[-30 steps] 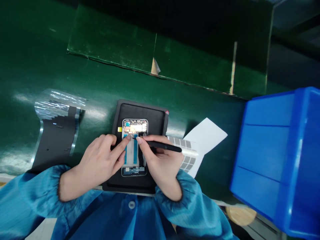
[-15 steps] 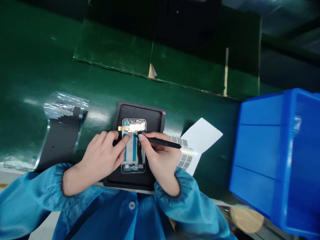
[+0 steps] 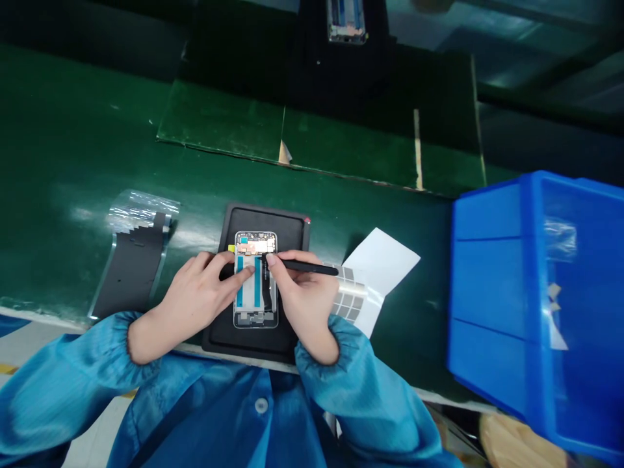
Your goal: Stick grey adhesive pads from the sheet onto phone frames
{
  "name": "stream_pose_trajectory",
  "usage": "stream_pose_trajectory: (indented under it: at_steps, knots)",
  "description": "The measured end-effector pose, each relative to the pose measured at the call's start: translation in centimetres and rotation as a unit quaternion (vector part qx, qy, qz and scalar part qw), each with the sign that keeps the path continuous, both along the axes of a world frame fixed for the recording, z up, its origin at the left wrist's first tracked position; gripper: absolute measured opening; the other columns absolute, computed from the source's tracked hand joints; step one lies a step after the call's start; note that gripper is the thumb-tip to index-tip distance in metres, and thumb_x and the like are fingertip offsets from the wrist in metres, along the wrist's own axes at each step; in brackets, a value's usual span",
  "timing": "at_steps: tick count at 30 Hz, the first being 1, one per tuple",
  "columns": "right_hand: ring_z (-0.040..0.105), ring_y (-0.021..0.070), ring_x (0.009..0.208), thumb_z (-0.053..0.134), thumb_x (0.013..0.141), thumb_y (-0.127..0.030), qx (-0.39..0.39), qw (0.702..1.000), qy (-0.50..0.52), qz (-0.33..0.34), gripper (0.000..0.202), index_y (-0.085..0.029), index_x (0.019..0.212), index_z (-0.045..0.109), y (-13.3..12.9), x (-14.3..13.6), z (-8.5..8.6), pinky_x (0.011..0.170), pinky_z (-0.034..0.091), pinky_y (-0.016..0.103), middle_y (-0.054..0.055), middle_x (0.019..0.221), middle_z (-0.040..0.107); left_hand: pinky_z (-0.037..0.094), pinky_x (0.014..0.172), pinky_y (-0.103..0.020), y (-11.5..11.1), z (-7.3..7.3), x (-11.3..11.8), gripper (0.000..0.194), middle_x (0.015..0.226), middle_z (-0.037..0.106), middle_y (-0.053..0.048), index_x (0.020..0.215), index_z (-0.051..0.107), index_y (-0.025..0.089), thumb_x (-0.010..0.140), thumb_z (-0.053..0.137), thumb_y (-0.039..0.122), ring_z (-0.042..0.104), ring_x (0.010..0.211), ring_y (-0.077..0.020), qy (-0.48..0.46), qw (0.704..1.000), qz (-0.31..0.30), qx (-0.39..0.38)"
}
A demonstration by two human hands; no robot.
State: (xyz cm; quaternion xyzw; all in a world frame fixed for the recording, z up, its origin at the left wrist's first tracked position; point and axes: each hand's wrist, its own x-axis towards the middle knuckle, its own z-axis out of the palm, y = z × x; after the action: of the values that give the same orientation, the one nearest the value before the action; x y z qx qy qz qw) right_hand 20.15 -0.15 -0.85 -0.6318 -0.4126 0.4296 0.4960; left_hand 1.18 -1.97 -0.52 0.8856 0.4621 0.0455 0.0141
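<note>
An opened phone body lies on a black tray, with its circuit board at the top and two blue strips below. My right hand is closed round a black pen-like tool, whose tip is at the phone's upper middle, by a black flex cable. My left hand holds nothing; its index fingertip rests on the phone between the blue strips, with the fingers partly spread. A yellow tab sticks out at the phone's upper left.
A dark sheet with clear film lies at the left. Right of the tray are white paper and a sheet of grey squares. A blue bin stands far right. Another phone body sits on the raised green shelf.
The camera view has shifted, and the phone body at the top has come into view. Both hands keep nearly the same places on the phone.
</note>
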Motion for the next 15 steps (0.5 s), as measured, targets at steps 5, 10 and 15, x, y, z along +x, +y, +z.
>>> stream_pose_trajectory:
  at_steps: [5,10,15]
  knots:
    - [0.075,0.0168,0.066,0.082,0.078,-0.03,0.009,0.998,0.057,-0.009,0.015,-0.021,0.083,0.071,0.0,0.2,-0.3,0.062,0.064,0.027,0.001,0.078,0.076,0.048,0.071,-0.038,-0.3,-0.1,0.1,0.038,0.119,0.064,-0.014,0.133,0.063,0.023,0.098,0.053,0.032,0.056,0.092,-0.0265,0.006,0.999,0.027,0.035]
    - [0.074,0.0168,0.069,0.081,0.079,-0.032,0.027,0.998,0.056,-0.004,0.015,-0.021,0.084,0.072,0.0,0.3,-0.7,0.065,0.064,0.029,0.001,0.081,0.075,0.051,0.076,-0.039,-0.3,-0.3,0.3,0.033,0.123,0.064,-0.011,0.128,0.067,0.03,0.096,0.058,0.03,0.057,0.094,-0.0263,-0.009,0.999,0.008,0.045]
    - [0.074,0.017,0.071,0.081,0.078,-0.033,0.033,0.997,0.072,0.0,0.017,-0.021,0.085,0.073,0.1,0.5,-0.7,0.067,0.063,0.029,0.002,0.083,0.075,0.054,0.088,-0.039,-0.1,1.5,-2.0,0.022,0.122,0.062,-0.01,0.111,0.071,0.024,0.094,0.062,0.036,0.061,0.107,-0.0252,-0.13,0.99,0.059,0.02]
